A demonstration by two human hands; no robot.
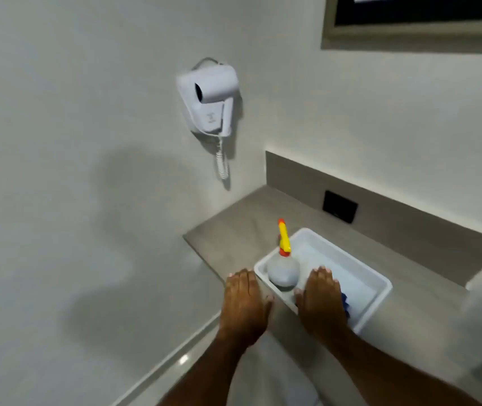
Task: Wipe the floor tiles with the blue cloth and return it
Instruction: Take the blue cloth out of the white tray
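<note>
A white plastic tray (380, 291) sits on a grey counter (233, 227). Inside it stands a clear spray bottle (283, 271) with a yellow and orange trigger head. A bit of the blue cloth (346, 306) shows in the tray's near corner, mostly hidden under my right hand (321, 300). That hand lies palm down over the tray's front part, fingers straight, holding nothing. My left hand (244, 303) is flat, palm down, just left of the tray by the counter's edge, also with nothing in it.
A white wall-mounted hair dryer (209, 98) with a coiled cord hangs on the wall to the left. A black socket plate (340, 206) is set in the counter's backsplash. A framed mirror edge (409, 27) is at the top right. Floor tiles (193, 361) and a skirting strip show at the bottom left.
</note>
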